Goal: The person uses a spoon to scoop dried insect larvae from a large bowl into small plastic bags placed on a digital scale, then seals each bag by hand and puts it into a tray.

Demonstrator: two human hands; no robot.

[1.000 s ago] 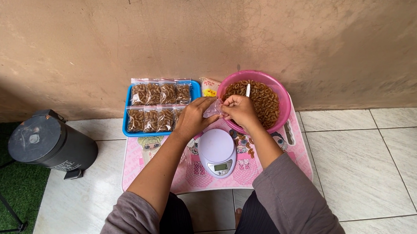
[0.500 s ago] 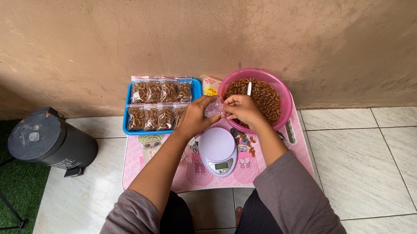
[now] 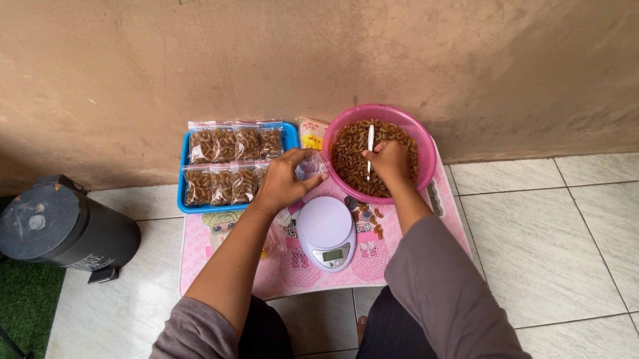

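Note:
My left hand (image 3: 284,180) holds a small clear plastic bag (image 3: 311,167) above the pink table (image 3: 213,252), just left of the pink bowl (image 3: 425,151). My right hand (image 3: 390,159) is inside that bowl, among brown curled snacks (image 3: 347,155), and grips a white spoon (image 3: 370,141) whose handle sticks up. A round lilac kitchen scale (image 3: 326,232) sits on the table in front of both hands, its pan bare.
A blue tray (image 3: 185,202) at the table's back left holds several filled clear bags of the snacks (image 3: 217,145). A few loose snacks (image 3: 372,220) lie by the scale. A dark bin (image 3: 56,229) stands on the tiles at left, beside green turf. A plastered wall is behind.
My right hand has moved from beside the bag at my left hand into the pink bowl and now holds the white spoon. The left hand keeps the bag in about the same place.

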